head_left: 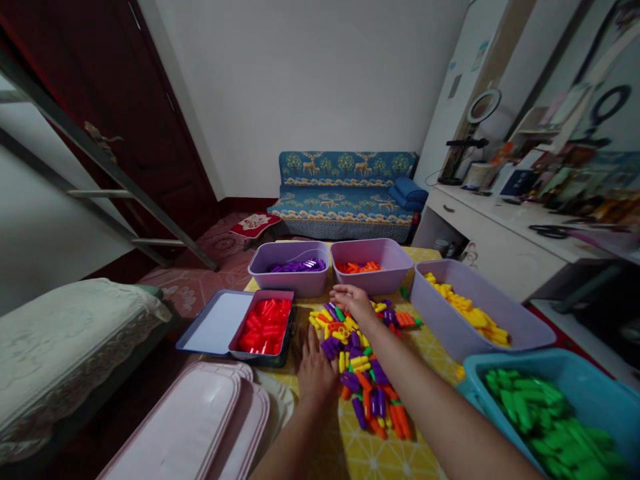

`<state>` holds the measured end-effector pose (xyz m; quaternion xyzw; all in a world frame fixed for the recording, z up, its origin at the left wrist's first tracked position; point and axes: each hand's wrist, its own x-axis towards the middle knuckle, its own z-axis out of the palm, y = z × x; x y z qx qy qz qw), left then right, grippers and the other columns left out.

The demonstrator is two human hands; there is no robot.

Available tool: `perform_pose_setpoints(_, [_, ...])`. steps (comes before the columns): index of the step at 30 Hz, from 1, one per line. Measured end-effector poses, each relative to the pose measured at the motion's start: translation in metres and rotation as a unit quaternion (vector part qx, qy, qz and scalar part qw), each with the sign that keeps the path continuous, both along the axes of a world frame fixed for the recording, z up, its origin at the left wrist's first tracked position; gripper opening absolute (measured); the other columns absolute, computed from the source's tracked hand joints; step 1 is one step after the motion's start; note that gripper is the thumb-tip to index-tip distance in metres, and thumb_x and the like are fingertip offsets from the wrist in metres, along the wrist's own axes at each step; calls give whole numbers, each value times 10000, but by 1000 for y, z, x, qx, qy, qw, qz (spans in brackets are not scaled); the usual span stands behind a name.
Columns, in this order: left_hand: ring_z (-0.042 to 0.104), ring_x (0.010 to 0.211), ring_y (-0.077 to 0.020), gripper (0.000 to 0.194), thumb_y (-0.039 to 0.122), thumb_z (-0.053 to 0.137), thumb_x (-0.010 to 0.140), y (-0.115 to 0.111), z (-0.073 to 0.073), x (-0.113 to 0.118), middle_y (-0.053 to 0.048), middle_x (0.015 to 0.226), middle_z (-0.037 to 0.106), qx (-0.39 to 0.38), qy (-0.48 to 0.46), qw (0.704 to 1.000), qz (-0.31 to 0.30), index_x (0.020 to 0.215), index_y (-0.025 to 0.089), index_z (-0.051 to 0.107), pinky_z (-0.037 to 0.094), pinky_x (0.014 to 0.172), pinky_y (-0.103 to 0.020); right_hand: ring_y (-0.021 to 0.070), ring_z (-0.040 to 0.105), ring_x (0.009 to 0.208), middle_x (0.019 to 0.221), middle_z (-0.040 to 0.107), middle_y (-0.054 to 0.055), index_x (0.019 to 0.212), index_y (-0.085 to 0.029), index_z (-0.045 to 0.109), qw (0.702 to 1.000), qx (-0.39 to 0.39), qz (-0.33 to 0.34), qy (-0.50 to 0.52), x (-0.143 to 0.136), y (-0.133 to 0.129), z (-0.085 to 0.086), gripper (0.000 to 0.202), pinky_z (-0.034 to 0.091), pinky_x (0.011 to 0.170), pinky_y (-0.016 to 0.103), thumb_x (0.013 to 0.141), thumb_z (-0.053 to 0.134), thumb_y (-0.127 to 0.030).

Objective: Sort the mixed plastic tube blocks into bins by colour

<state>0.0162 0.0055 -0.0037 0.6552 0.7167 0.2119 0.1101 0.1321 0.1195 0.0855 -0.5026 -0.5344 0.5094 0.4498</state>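
A mixed pile of small plastic toy vegetables (357, 363), in yellow, purple, orange and green, lies on a yellow patterned tablecloth (370, 460). My left hand (316, 370) rests along the pile's left edge, fingers pointing forward and apart. Over the far end of the pile reaches my right hand (353, 301), just in front of the orange pieces' bin; its fingers stretch leftward, slightly curved, with nothing visible in them. Left of my hands, an open case (291, 333) contains red pieces (265, 327). Orange carrot-shaped pieces (406, 319) lie right of the right hand.
Along the back stand lilac bins with purple pieces (299, 266) and orange pieces (359, 267). A lilac bin (435, 327) of yellow pieces and a blue bin (480, 363) of green pieces line the right. Pale lids (185, 420) are stacked front left. Beyond is a sofa (345, 200).
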Motion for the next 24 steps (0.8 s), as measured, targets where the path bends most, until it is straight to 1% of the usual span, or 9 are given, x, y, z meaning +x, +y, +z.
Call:
perform_pose_setpoints(4, [314,1436,-330,572,278,453,906,0,0,0,-112,1613,249,9,2,1000,-1,1469,181,424,303,1163,-414,199,656,901,898,733,47,871,-197,716,995,32,-11,-88,16,-24,-29,227,479,953,395,662,634,-159])
perform_pose_setpoints(7, [281,1453,-324,542,265,460,898,0,1,-1,-110,1606,268,10,0,1000,-3,1434,181,473,282,1176,-415,188,642,915,987,719,50,942,-205,736,982,64,15,-179,13,-38,-38,326,463,952,358,679,586,-82])
perform_pose_setpoints(11, [309,1440,-320,548,261,476,885,1,-1,-2,-103,1613,252,1,-8,1000,-2,1427,184,478,307,1161,-407,183,618,1052,1157,662,66,1142,-227,693,904,109,54,-409,3,-47,-33,407,444,928,289,797,515,-103])
perform_pose_setpoints(13, [315,1437,-322,567,279,487,882,1,-3,-2,-103,1611,257,2,-13,1000,2,1440,184,458,313,1156,-408,186,620,1051,1145,653,67,1123,-235,697,871,100,64,-476,0,-49,-28,365,444,894,277,820,520,-134])
perform_pose_setpoints(15, [307,1440,-322,577,302,486,887,0,-4,-2,-107,1602,279,9,-17,1000,6,1450,183,441,315,1155,-417,186,624,1032,1121,649,69,1073,-229,702,854,95,69,-506,0,-52,-22,319,442,865,270,826,518,-144])
perform_pose_setpoints(17, [300,1445,-315,569,311,483,892,0,-4,-1,-110,1594,297,16,-20,1000,6,1446,187,444,322,1151,-423,187,619,1035,1112,647,73,1035,-215,690,856,106,50,-504,1,-56,-18,273,437,854,265,840,509,-157])
perform_pose_setpoints(21, [307,1442,-318,591,296,498,884,-1,-2,-1,-118,1593,296,24,-15,1000,2,1461,190,424,337,1146,-434,195,609,1047,1059,672,78,1026,-195,643,882,144,-47,-445,-2,-70,-9,210,420,867,264,889,490,-239])
perform_pose_setpoints(23, [332,1429,-330,606,290,517,876,-1,-3,-2,-136,1581,318,30,-4,1000,-3,1464,176,423,355,1137,-442,186,633,972,986,699,61,1053,-200,625,903,144,-49,-402,-10,-79,-6,221,421,839,259,905,481,-279])
perform_pose_setpoints(24, [357,1414,-330,604,280,526,872,-2,-4,-3,-146,1562,351,36,4,999,-8,1458,168,434,371,1127,-438,179,643,930,960,709,48,1060,-208,622,914,141,-24,-380,-15,-84,-6,222,423,820,253,902,488,-287])
